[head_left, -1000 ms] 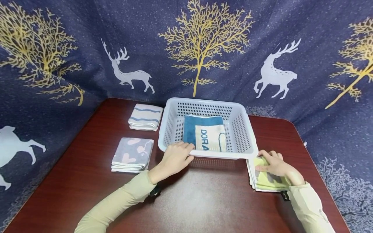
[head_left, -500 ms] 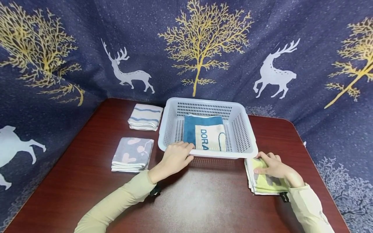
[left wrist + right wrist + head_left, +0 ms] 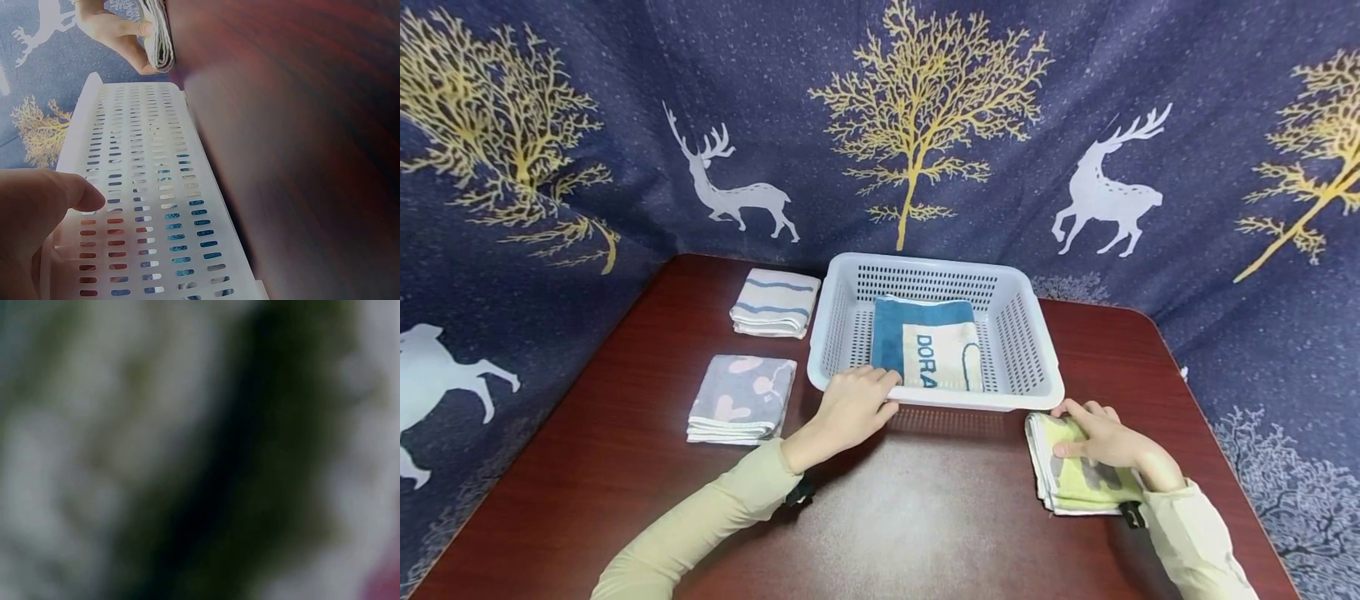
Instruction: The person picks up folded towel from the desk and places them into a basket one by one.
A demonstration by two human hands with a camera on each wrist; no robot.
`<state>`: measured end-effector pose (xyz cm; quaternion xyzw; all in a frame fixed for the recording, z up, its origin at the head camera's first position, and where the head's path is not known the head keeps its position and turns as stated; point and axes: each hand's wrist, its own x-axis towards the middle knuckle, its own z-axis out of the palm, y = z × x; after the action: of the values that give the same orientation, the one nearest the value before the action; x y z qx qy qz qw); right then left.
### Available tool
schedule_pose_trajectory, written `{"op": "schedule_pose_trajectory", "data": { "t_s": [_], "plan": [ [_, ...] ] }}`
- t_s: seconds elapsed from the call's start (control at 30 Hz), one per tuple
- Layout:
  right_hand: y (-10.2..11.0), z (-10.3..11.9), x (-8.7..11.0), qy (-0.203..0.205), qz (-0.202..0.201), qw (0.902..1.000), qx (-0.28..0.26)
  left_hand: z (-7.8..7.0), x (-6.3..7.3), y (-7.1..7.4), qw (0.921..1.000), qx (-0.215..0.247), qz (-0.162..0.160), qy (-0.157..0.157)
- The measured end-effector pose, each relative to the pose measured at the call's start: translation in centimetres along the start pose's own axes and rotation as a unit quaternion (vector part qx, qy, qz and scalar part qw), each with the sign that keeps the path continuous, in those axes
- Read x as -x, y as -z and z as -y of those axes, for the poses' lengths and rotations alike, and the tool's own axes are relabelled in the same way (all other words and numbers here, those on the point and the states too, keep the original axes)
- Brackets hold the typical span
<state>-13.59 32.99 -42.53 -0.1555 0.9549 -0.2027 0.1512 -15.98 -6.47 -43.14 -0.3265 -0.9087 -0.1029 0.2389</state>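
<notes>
In the head view my left hand (image 3: 857, 400) grips the near rim of a pale blue-white plastic basket (image 3: 1037, 333), thumb outside. The left wrist view shows that thumb against the slotted wall of the basket (image 3: 137, 156). Inside lies a folded blue and cream towel (image 3: 925, 317) lettered "DORA". At the basket's near right corner, my right hand (image 3: 1112, 442) holds a folded yellow-green towel (image 3: 1090, 492) with grey patches, thumb on its top and fingers at the far edge. The right wrist view is a blur of pale and dark green cloth.
Left of the basket lie a folded white towel (image 3: 775, 302) with blue stripes and, nearer, a folded grey towel (image 3: 741, 398) with pink shapes. All stand on a dark red-brown table (image 3: 895, 517). A navy curtain (image 3: 985, 217) with deer and trees hangs behind.
The yellow-green towel has shifted a little left and towards me under my right hand, away from the basket corner. My left hand and the basket have stayed put.
</notes>
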Motion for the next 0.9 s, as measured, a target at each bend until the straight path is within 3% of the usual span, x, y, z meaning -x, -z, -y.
{"op": "schedule_pose_trajectory", "data": {
  "t_s": [0.53, 0.73, 0.9],
  "plan": [
    [-0.2, 0.2, 0.1, 0.014, 0.019, 0.9997, 0.0, 0.1, 0.0, -0.2, 0.9999, -0.013, -0.001, -0.006],
    [0.3, -0.2, 0.6, 0.019, 0.0, 0.9996, -0.018, 0.0, 0.0, -0.1, 0.9999, -0.011, 0.004, -0.005],
    [0.3, -0.6, 1.2, -0.016, -0.013, 0.9995, -0.024, 0.1, 0.0, -0.2, 1.0, -0.007, 0.005, -0.004]
  ]
}}
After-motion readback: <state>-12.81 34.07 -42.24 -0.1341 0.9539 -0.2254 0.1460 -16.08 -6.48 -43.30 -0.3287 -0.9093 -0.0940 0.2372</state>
